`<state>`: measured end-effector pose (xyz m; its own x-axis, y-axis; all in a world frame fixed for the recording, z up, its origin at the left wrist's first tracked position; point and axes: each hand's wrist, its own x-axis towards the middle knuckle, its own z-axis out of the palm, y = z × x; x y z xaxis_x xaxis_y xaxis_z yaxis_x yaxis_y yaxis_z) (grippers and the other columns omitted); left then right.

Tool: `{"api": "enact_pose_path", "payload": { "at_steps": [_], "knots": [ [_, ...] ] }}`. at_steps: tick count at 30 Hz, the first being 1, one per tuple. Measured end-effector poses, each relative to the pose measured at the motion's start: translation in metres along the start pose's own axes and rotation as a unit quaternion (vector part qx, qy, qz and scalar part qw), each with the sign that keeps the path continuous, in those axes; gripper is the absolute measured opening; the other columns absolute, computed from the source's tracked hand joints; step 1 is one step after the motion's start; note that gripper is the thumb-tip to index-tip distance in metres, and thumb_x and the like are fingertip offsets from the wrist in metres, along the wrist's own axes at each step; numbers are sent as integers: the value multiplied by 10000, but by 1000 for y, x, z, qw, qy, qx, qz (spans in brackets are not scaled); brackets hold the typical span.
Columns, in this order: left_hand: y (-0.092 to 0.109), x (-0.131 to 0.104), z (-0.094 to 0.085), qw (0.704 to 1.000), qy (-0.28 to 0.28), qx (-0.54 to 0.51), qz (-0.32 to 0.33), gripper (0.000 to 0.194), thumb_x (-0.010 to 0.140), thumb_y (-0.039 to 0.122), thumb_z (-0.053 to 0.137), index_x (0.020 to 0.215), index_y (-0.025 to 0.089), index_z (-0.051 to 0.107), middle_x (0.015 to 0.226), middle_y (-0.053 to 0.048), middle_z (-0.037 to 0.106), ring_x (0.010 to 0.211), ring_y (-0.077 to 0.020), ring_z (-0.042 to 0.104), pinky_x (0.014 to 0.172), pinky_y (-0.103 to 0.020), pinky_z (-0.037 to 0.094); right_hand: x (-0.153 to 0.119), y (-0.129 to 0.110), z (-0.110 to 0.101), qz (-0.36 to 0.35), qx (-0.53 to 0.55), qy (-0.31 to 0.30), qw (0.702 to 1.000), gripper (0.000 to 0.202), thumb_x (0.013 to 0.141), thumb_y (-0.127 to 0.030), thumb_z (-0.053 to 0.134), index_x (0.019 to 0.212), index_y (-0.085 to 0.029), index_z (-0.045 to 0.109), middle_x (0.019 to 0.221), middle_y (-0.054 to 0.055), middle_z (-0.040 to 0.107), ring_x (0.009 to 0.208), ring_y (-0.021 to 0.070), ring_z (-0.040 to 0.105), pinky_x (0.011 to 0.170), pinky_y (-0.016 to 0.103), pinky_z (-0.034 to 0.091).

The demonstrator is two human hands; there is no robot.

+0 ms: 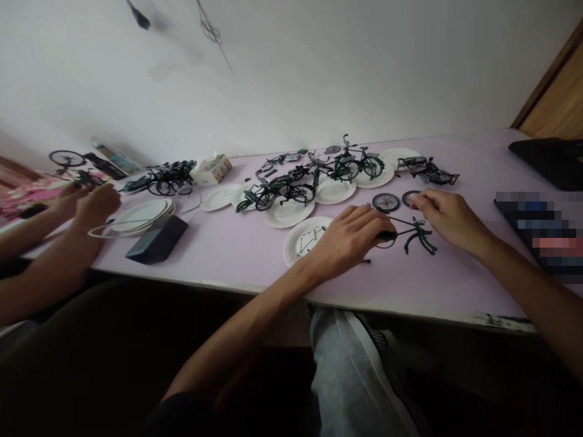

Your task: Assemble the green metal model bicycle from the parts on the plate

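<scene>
My left hand [353, 240] is closed around the saddle end of a dark model bicycle frame [405, 232], its fingers curled over and hiding that part. At the frame's right end, green curved mudguards [423, 238] stick out over the table. My right hand [439, 212] pinches the edge of a small spoked wheel [407, 199], whose right side the fingers cover. Just left of it lies another small wheel [385, 202]. A paper plate [290, 243] holding several thin metal parts sits behind my left wrist.
Model bicycles [291, 189] crowd paper plates [334, 193] farther back. A tissue box [214, 170] and a dark box [157, 238] stand to the left. There, another person's hands [95, 203] are near a model bicycle [68, 161]. A blurred-out screen [546, 230] lies right.
</scene>
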<state>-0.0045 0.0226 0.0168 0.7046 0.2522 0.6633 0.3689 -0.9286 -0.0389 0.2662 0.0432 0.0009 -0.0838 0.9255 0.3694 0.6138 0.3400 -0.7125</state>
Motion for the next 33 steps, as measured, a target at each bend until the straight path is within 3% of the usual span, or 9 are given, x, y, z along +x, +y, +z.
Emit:
{"api": "enact_pose_path", "payload": {
  "at_steps": [4,7,12,15,17,22,26,29,33],
  "knots": [
    [-40,20,1,1000,-24,-5,1,104,1091,150,572,1177,152,631,1196,-89,759,1140,-179,680,999,-321,518,-4,-5,8,100,145,-28,984,679,909,-903,482,731,-250,536,580,-21,440,499,137,369,494,302,307],
    [-68,32,9,996,-64,41,36,175,1130,165,471,1137,144,645,1151,-90,771,1096,-190,697,929,-324,519,-5,-10,12,150,230,-62,960,715,872,-964,430,732,-264,476,534,-68,319,434,99,214,427,281,178],
    [-87,36,20,990,-58,89,94,211,1147,200,445,1120,150,649,1137,-78,778,1007,-178,684,907,-315,503,11,-10,18,186,291,-69,936,643,712,-806,815,753,-253,489,568,-117,238,452,60,178,423,241,145],
    [-93,27,23,989,-28,110,99,171,1136,187,473,1152,150,639,1185,-79,775,1036,-188,682,939,-330,507,26,-9,25,192,306,-58,931,629,677,-720,887,748,-256,467,585,-121,219,465,56,174,413,235,154],
    [-95,19,22,990,-6,115,80,136,1102,168,551,1218,146,618,1276,-94,756,1150,-216,676,996,-353,510,32,-8,31,196,311,-53,928,615,715,-700,871,735,-257,444,582,-114,230,466,58,179,409,238,161],
    [-103,-2,8,998,-6,45,-49,463,984,219,774,1369,120,538,1411,-171,678,1371,-302,604,1106,-444,505,28,-4,40,197,305,-22,931,554,774,-636,873,746,-254,473,600,-91,287,494,76,243,422,242,181],
    [-113,-8,1,978,2,-89,-190,501,955,273,825,1348,164,533,1329,-135,704,1191,-246,682,1021,-402,542,18,-4,40,152,259,40,953,431,902,-572,798,779,-261,526,615,-61,354,528,107,314,454,276,242],
    [-116,-11,7,959,-5,-202,-198,518,958,275,814,1367,166,516,1292,-124,718,1117,-196,697,977,-345,558,12,-7,36,98,184,86,974,373,954,-563,748,808,-268,571,614,-47,403,532,124,359,481,310,289],
    [-111,-12,16,927,-8,-300,-225,580,934,388,836,1387,167,548,1353,-149,699,1153,-208,703,971,-345,574,8,-16,31,15,96,122,988,383,960,-557,741,783,-251,592,662,-34,471,573,125,412,518,312,334]
  ]
}}
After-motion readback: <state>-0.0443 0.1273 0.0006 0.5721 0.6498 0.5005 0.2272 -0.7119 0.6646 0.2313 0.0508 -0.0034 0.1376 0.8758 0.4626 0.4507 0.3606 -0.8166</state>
